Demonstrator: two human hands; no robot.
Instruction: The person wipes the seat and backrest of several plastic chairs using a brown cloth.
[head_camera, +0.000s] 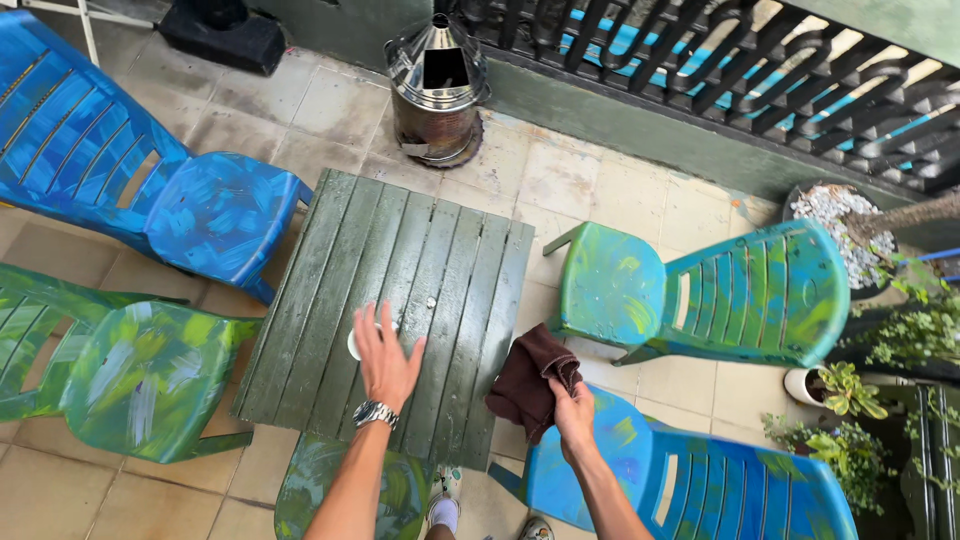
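Note:
My left hand (384, 362), with a metal watch on the wrist, hovers open over the near part of a green slatted wooden table (420, 250). Just under its fingers sits a small white round dish (356, 343), mostly hidden by the hand; whether the fingers touch it is unclear. My right hand (574, 406) is beside the table's near right corner and grips a dark brown cloth (530, 378), which hangs bunched against the table edge.
Painted plastic chairs ring the table: blue (150, 190) at far left, green (130, 375) at near left, green-blue (720, 290) at right, blue (680, 480) at near right. A metal burner (436, 90) stands behind. Potted plants (880, 330) line the right by a railing.

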